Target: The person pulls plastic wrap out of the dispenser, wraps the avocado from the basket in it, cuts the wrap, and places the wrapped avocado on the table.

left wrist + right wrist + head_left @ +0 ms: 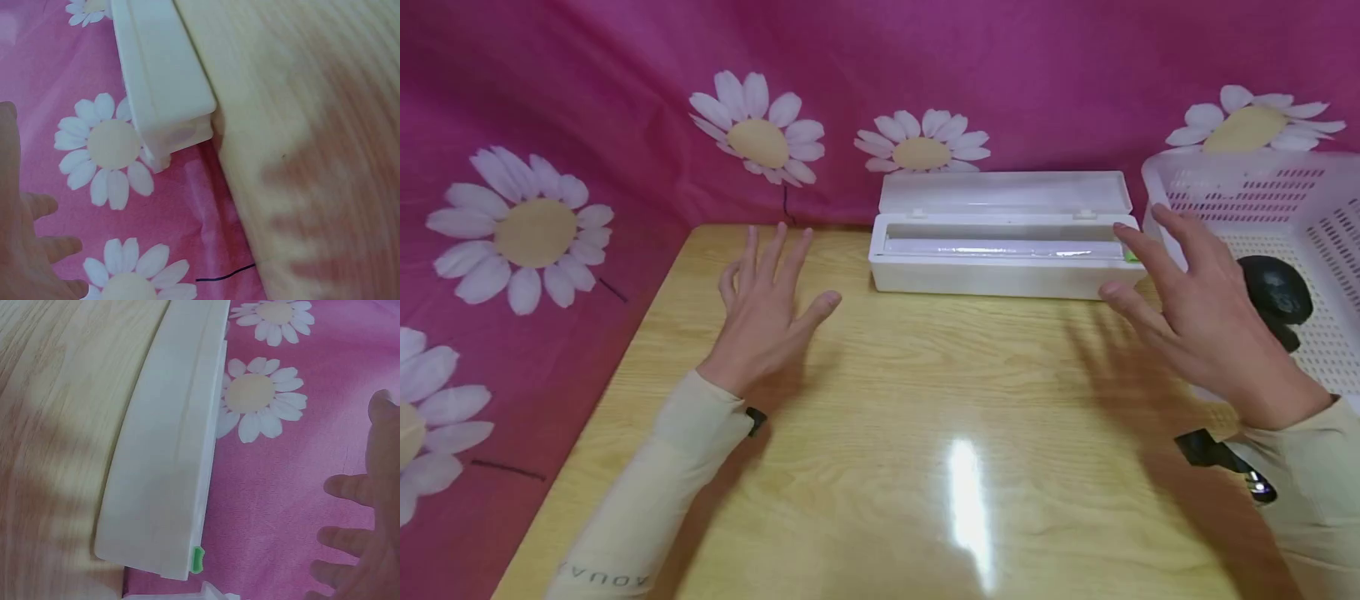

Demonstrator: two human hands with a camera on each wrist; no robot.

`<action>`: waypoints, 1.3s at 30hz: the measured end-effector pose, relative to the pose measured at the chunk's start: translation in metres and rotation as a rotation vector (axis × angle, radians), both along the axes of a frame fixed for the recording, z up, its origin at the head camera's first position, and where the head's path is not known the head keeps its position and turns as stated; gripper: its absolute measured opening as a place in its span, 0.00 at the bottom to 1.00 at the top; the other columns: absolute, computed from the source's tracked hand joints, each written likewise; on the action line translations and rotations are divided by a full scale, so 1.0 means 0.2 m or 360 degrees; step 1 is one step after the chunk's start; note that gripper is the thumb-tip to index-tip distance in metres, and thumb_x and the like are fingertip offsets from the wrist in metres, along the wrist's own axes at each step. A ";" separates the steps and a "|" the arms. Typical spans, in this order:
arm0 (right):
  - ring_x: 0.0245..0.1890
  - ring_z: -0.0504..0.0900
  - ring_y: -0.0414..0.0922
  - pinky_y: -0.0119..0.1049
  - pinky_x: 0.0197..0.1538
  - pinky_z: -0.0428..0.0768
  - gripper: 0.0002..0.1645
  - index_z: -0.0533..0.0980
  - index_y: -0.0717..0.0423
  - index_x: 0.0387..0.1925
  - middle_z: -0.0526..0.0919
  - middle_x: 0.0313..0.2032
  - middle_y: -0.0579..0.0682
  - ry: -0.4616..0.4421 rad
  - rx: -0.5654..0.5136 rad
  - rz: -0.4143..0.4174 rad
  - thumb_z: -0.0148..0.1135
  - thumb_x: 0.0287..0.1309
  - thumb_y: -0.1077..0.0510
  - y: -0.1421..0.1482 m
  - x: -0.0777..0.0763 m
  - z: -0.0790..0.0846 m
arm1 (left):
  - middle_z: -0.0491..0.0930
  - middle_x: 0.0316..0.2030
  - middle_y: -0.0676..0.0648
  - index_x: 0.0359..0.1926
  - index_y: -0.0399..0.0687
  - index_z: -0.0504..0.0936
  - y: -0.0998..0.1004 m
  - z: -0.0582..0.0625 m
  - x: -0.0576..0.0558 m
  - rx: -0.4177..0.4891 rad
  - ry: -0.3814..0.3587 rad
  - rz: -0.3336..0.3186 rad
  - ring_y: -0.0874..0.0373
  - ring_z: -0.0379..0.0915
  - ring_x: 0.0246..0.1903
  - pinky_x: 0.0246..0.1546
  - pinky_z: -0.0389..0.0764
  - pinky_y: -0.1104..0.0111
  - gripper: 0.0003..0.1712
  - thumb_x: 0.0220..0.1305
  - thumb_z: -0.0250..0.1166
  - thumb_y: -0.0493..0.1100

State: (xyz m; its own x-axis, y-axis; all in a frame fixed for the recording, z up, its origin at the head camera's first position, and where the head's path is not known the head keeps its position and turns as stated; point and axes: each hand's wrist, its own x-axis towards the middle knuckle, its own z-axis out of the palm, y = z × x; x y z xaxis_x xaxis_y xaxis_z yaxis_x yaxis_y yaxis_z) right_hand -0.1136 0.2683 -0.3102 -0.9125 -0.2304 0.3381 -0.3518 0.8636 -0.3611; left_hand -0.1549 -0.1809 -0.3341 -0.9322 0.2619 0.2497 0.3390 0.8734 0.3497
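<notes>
A long white box (1007,277) stands at the back of the wooden table, its hinged lid (1003,193) tipped back. Inside lies a shiny, plastic-looking roll (1000,248) along the box's length. A small green piece (197,560) sticks out at the right end. My left hand (762,312) hovers over the table left of the box, fingers spread and holding nothing. Over the box's right end, my right hand (1206,312) is raised with fingers apart and nothing in them; its fingertips overlap the box's corner in the head view.
To the right, a white perforated basket (1240,196) contains a dark rounded object (1276,289). Behind the table (880,400) hangs a magenta cloth (1037,75) with daisies, which also runs along the left side.
</notes>
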 end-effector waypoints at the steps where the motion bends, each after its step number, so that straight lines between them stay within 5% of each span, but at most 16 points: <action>1: 0.82 0.44 0.68 0.73 0.79 0.41 0.41 0.62 0.55 0.77 0.50 0.80 0.69 0.0005 -0.0004 0.0003 0.51 0.75 0.36 0.00 0.00 -0.01 | 0.43 0.84 0.43 0.83 0.59 0.49 0.01 -0.01 0.00 0.0005 0.0008 -0.0006 0.39 0.23 0.84 0.74 0.37 0.34 0.49 0.71 0.52 0.73; 20: 0.72 0.62 0.69 0.73 0.71 0.59 0.44 0.67 0.52 0.72 0.63 0.73 0.68 0.0149 -0.0110 0.0051 0.74 0.58 0.48 -0.15 -0.13 -0.13 | 0.57 0.78 0.38 0.77 0.50 0.62 0.15 -0.13 -0.09 0.0092 0.0108 -0.0062 0.37 0.43 0.80 0.73 0.43 0.34 0.41 0.72 0.59 0.63; 31: 0.67 0.67 0.64 0.69 0.64 0.63 0.39 0.70 0.55 0.69 0.68 0.68 0.65 0.0170 -0.0104 0.0035 0.72 0.60 0.49 -0.22 -0.21 -0.21 | 0.61 0.75 0.38 0.75 0.49 0.64 0.26 -0.15 -0.13 0.0131 0.0123 -0.0090 0.38 0.46 0.79 0.72 0.45 0.35 0.39 0.72 0.58 0.64; 39: 0.64 0.71 0.63 0.63 0.63 0.69 0.35 0.73 0.59 0.66 0.73 0.64 0.65 0.0312 -0.0214 0.0024 0.72 0.61 0.52 -0.22 -0.25 -0.27 | 0.63 0.74 0.40 0.75 0.51 0.65 0.36 -0.15 -0.17 0.0130 0.0137 -0.0130 0.41 0.49 0.77 0.72 0.48 0.38 0.38 0.73 0.58 0.63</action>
